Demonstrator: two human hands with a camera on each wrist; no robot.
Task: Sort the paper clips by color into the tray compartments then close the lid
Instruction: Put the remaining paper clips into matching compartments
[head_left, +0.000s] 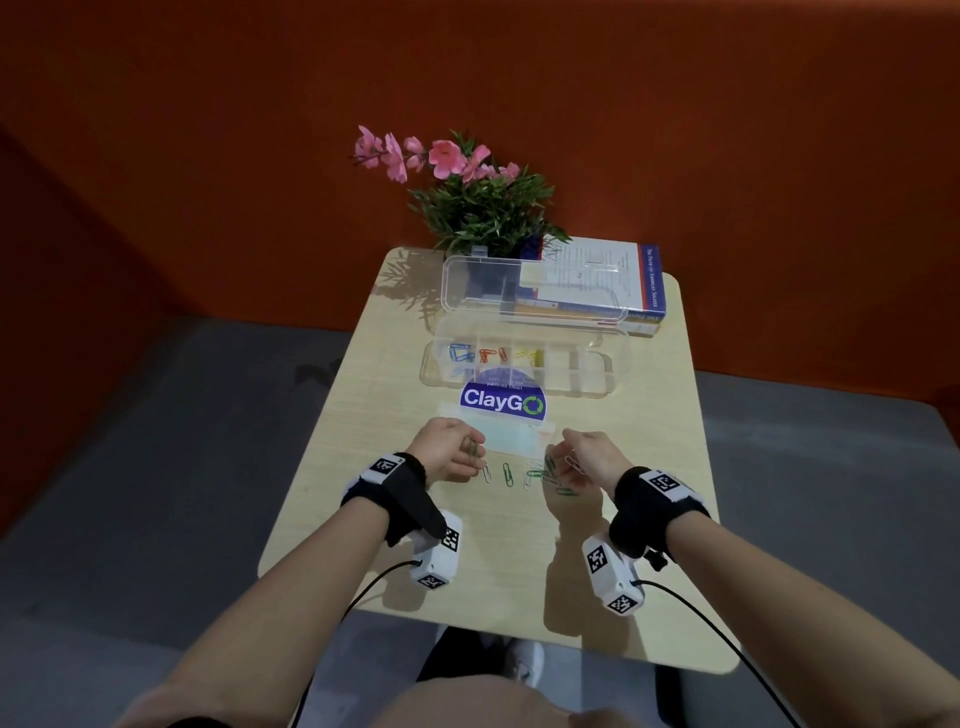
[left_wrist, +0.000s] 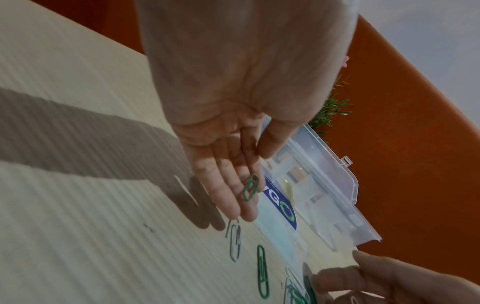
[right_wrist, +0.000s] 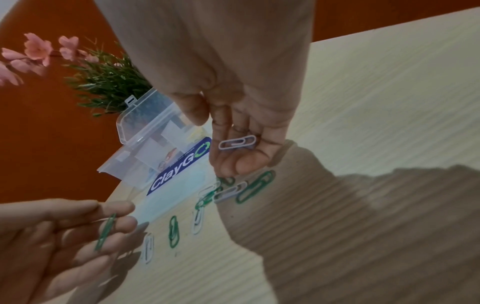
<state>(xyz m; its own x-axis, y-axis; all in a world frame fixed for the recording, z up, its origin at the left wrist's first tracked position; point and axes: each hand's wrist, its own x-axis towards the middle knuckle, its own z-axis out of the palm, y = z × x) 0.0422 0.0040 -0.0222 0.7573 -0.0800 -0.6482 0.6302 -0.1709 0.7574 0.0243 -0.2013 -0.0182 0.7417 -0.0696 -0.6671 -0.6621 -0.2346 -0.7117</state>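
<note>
My left hand (head_left: 467, 454) hovers low over the table and pinches a green paper clip (left_wrist: 250, 187) between thumb and fingers. My right hand (head_left: 569, 460) holds a white paper clip (right_wrist: 237, 142) against its curled fingers. Between the hands, several loose green and white clips (head_left: 540, 475) lie on the table, among them a single green one (head_left: 507, 474). The clear compartment tray (head_left: 597, 387) stands beyond them with its lid (head_left: 535, 291) raised. Blue clips (head_left: 460, 353), orange clips (head_left: 491, 355) and yellow clips (head_left: 530, 354) sit in separate compartments.
A blue ClayGo sticker (head_left: 501, 400) and a pale clear pouch (head_left: 498, 434) lie between the tray and my hands. A potted plant with pink flowers (head_left: 478, 208) and a book (head_left: 613, 275) stand at the far edge. The small table (head_left: 395, 545) drops off on both sides.
</note>
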